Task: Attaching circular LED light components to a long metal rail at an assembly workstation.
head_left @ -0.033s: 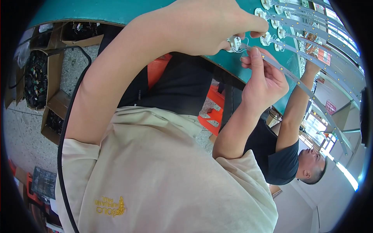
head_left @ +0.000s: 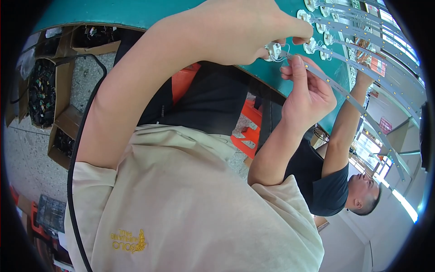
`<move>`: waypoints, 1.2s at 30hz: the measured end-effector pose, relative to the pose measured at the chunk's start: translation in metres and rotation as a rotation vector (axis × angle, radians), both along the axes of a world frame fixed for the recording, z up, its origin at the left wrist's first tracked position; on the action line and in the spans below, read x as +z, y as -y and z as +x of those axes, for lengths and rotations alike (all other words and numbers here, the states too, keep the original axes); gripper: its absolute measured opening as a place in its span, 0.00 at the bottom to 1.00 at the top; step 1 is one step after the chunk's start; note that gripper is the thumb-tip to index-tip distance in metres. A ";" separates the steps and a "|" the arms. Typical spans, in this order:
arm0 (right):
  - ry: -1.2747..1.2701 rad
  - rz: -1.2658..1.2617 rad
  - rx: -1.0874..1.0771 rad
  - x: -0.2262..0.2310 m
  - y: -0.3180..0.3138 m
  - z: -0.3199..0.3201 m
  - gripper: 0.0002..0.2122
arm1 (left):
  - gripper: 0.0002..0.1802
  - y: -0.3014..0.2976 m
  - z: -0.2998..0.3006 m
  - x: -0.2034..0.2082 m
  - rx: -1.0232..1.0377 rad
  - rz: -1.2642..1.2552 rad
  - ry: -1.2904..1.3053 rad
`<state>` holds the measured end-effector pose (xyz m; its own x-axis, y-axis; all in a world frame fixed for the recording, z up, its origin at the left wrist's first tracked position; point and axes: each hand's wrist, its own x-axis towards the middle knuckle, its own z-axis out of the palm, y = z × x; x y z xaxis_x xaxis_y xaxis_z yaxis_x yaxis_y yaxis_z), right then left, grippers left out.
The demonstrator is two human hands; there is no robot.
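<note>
My left hand [head_left: 253,34] reaches across from the left over the table edge. Its fingers close on a small white round fitting [head_left: 273,51] with thin loose wires, partly hidden by the hand. Close beside it, my right hand [head_left: 312,88] pinches the near end of a narrow grey LED strip [head_left: 349,97] between thumb and forefinger. The strip slants away to the lower right, dotted with small yellowish chips. Thin wires run between the fitting and the strip's end; how they are joined is too small to tell.
On the green table [head_left: 113,12], several similar white fittings [head_left: 310,45] lie joined to LED strips [head_left: 358,31]. A co-worker in a dark shirt [head_left: 328,192] reaches to the table at right. Cardboard boxes of small dark parts [head_left: 41,93] stand at left. A black cable [head_left: 74,181] crosses my left side.
</note>
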<state>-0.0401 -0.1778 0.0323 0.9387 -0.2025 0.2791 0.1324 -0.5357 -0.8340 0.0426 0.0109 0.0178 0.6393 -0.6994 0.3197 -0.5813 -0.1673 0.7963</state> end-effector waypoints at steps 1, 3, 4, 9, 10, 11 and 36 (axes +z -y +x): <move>-0.002 0.000 0.000 0.000 0.000 0.000 0.08 | 0.11 0.000 -0.001 0.000 0.011 -0.006 0.006; 0.008 0.013 0.019 -0.001 0.001 0.000 0.08 | 0.12 0.001 -0.003 -0.001 0.022 -0.012 0.009; 0.009 0.014 0.021 -0.002 0.000 0.001 0.08 | 0.12 0.001 -0.002 -0.002 0.021 -0.017 0.005; -0.030 0.063 0.026 -0.002 0.003 0.002 0.08 | 0.14 0.000 -0.002 -0.002 0.015 -0.028 0.003; -0.029 0.063 0.026 -0.002 0.002 0.002 0.08 | 0.14 -0.001 -0.001 -0.001 0.007 -0.015 -0.014; -0.025 0.028 0.014 -0.001 0.000 0.002 0.09 | 0.14 -0.001 0.000 0.000 -0.002 -0.002 -0.031; 0.082 -0.167 0.101 0.002 -0.004 0.014 0.05 | 0.11 0.002 0.003 -0.005 0.025 -0.011 0.003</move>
<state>-0.0262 -0.1739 0.0346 0.9245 -0.0529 0.3776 0.2568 -0.6457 -0.7191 0.0457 0.0091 0.0124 0.6554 -0.6797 0.3294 -0.5796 -0.1730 0.7963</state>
